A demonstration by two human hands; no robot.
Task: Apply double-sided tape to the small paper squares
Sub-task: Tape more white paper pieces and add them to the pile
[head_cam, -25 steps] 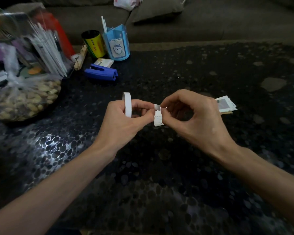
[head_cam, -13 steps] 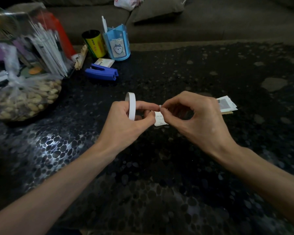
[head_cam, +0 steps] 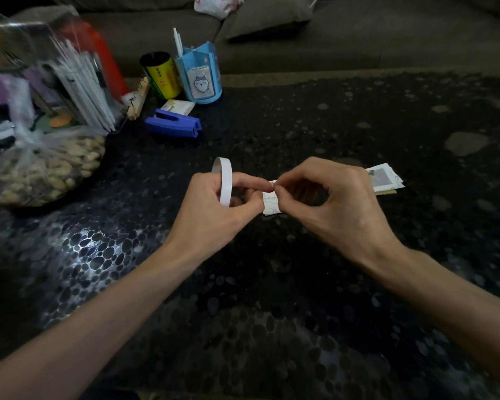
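Closing in on each other since a second ago, your fingertips now nearly meet, and the short bridge of tape that showed between them is almost covered. Your left hand point(head_cam: 214, 215) is curled round the tape roll point(head_cam: 225, 180), which stands on edge with its upper arc rising above your knuckles while forefinger and thumb reach out towards the right. Just beyond those fingertips the free end point(head_cam: 272, 183) of the tape is nipped between the thumb and forefinger of your right hand point(head_cam: 335, 209), tight and narrow, the other fingers curled loosely. Directly below that pinch hangs the paper square point(head_cam: 271, 204); which fingers actually carry it I cannot tell. Beyond your right knuckles a stack of papers point(head_cam: 384, 180) lies on the dark table point(head_cam: 272, 284). I'd expect the square to be feather-light and floppy and the tape thin, limp and eager to stick to skin, so hold the paper by its edges and the tape by its tip.
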